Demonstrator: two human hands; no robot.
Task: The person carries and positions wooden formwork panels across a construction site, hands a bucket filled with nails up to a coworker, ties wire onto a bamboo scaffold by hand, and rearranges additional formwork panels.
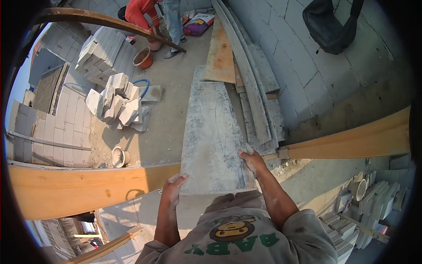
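Note:
A long, wide grey board [212, 132], stained and dusty, stretches away in front of me. My left hand [174, 188] is closed on its near left corner, thumb on top. On the right edge, a little farther along, my right hand [253, 162] grips the same board, also with the thumb above. The fingers underneath are mostly hidden. At its far end the board meets a brown plywood sheet [221, 55]; I cannot tell whether they touch. The near end is close to my body, above the orange wooden beam's line.
Long grey planks [252, 88] lie along the block wall [303, 57] at right. An orange beam [88, 187] crosses in front of me. Broken blocks [118, 103], stacked blocks [105, 55] and buckets [143, 58] stand left. Two people [172, 22] are at the back. A black bag [329, 28] hangs upper right.

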